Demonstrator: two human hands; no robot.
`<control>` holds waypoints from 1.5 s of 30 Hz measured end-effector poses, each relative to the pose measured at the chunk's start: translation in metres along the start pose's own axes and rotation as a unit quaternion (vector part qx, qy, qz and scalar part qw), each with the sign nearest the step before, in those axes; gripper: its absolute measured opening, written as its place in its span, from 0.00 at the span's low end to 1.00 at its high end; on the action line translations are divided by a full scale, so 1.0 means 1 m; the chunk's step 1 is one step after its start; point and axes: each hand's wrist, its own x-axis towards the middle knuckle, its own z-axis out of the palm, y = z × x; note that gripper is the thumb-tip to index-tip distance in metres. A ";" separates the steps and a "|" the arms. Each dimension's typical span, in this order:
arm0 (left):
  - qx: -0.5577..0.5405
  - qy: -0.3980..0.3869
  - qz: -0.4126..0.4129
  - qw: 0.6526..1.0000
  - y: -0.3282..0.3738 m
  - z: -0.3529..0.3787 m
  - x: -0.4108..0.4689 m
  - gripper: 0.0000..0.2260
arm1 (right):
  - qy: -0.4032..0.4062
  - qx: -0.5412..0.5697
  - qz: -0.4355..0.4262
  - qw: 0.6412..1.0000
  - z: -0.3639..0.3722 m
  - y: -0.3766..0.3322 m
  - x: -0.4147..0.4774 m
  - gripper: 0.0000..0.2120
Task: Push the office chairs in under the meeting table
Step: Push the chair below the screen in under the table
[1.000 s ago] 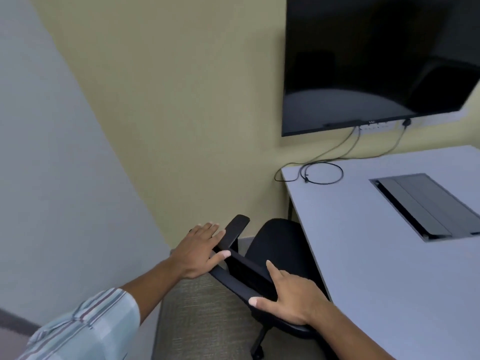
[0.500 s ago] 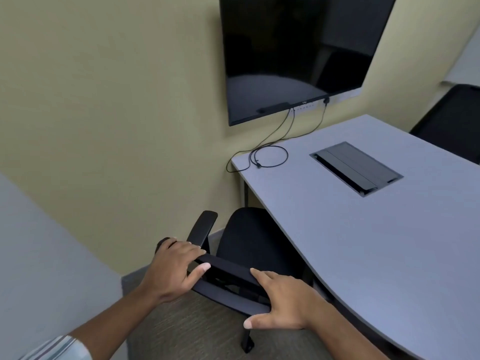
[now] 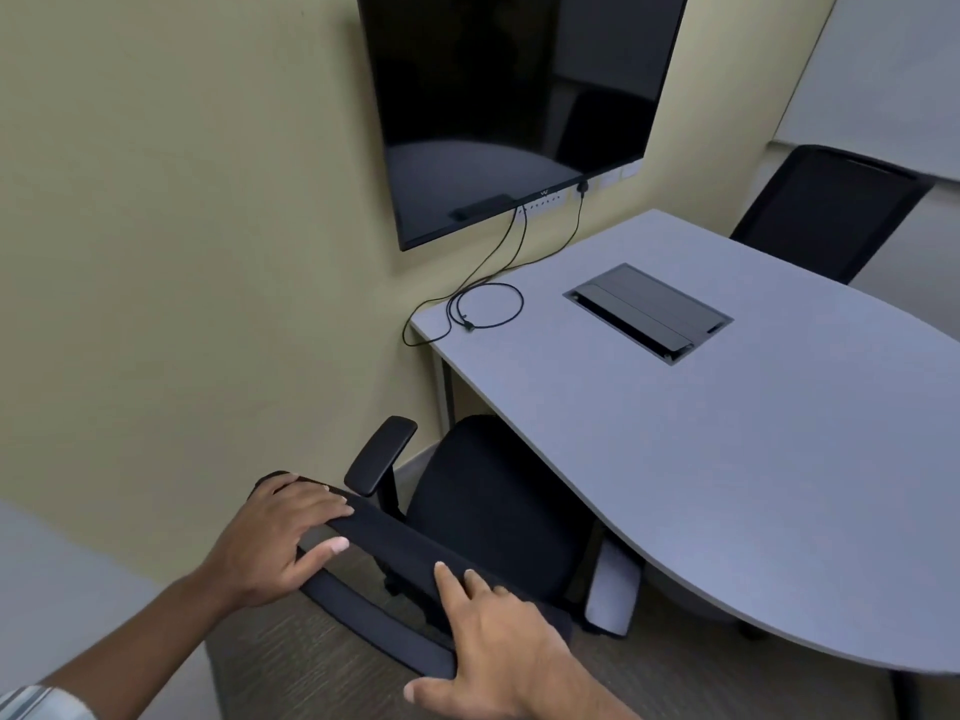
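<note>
1. The chair [image 3: 467,517] sits at the lower centre of the frame, its seat partly under the edge of the counter [image 3: 753,459], its backrest top nearest the camera.
2. The left hand [image 3: 275,543] curls over the left end of the backrest top, thumb underneath; the right hand [image 3: 498,646] lies nearly flat on the right end, fingers spread, more pressing than gripping.
3. Risk: the armrest [image 3: 382,454] stands high, near counter height. If it does not clear the edge, a push would jam it against the counter.
4. Risk: the flat right hand could slip and the chair swivel towards the wall [image 3: 182,252] at left.
5. Risk: the castors, hidden here, might catch the counter leg [image 3: 613,589] at lower centre.
</note>
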 end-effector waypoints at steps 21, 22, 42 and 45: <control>-0.017 -0.047 0.045 0.998 -0.038 -0.002 0.044 0.21 | 0.064 0.025 0.060 0.996 0.008 -0.028 0.023 0.55; -0.016 -0.048 0.048 0.998 -0.040 -0.003 0.048 0.21 | 0.070 0.029 0.059 0.995 0.007 -0.028 0.025 0.55; 0.000 -0.064 0.062 0.996 -0.051 0.021 0.154 0.22 | 0.140 0.014 0.054 0.989 -0.064 0.022 0.052 0.51; 0.003 -0.054 0.065 0.996 -0.052 0.023 0.174 0.21 | 0.148 0.008 0.055 0.987 -0.077 0.034 0.060 0.50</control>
